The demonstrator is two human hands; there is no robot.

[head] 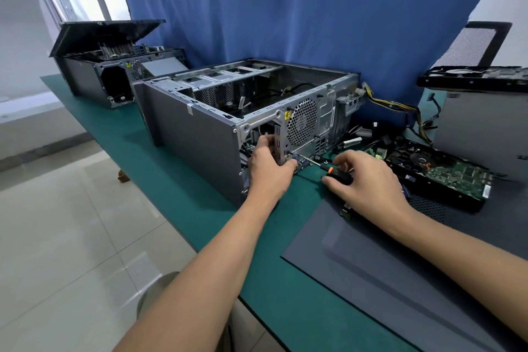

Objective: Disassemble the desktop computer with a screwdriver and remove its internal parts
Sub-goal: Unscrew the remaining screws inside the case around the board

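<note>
Screwdriver [338, 174] in right hand [368, 177] meets case [194, 134] rear edge.

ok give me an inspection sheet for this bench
surface: green mat, grey side panel lying on it
job's things: open computer case on its side; screwdriver tip at its rear panel
clutter: loose circuit board, second case, grey box at right
grips: left hand holds the case's rear frame; right hand holds the screwdriver
cables: yellow-black bundle right of the case
surroundings: blue cloth, tiled floor
</note>
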